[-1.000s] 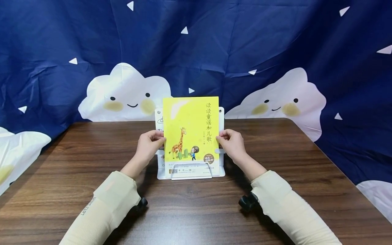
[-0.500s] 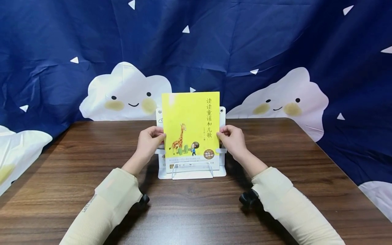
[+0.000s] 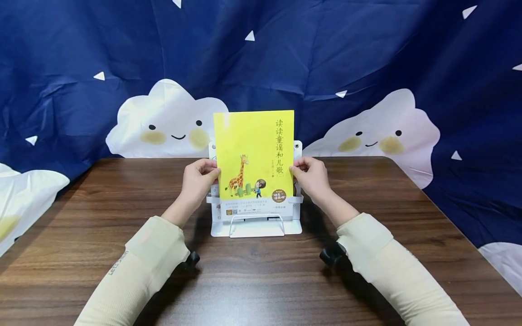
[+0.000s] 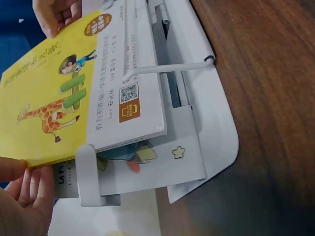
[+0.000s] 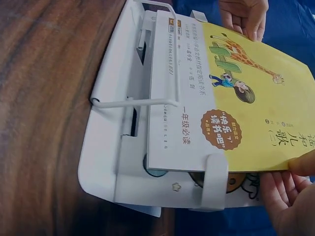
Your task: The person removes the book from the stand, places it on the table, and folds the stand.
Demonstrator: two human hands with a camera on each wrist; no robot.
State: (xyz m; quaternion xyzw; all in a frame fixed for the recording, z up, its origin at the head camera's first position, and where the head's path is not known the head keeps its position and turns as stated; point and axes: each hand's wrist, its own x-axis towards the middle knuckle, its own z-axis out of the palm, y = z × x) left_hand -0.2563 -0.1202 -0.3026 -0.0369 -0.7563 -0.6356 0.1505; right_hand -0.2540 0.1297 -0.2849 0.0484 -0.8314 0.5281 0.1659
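A yellow book point(image 3: 254, 145) with a giraffe and a child on its cover stands upright against a white book stand point(image 3: 296, 226). My left hand point(image 3: 197, 183) pinches the book's left edge between thumb and fingers. On the opposite edge, my right hand point(image 3: 311, 179) pinches it likewise. The stand's white wire holder point(image 3: 257, 236) crosses in front of the book's lower part. In the left wrist view, the book's bottom edge is raised off the stand's base point(image 4: 216, 123). A side clip point(image 5: 214, 184) overlaps the cover's edge in the right wrist view.
The stand sits on a dark wooden table point(image 3: 261, 280). Behind the table hangs a blue curtain point(image 3: 269, 59) with white clouds and triangles. A dark wrist camera point(image 3: 332, 256) shows under the right sleeve.
Both hands have moved upward with the book. Its bottom edge has risen from low behind the wire holder to near the holder's top, while the stand stays in place.
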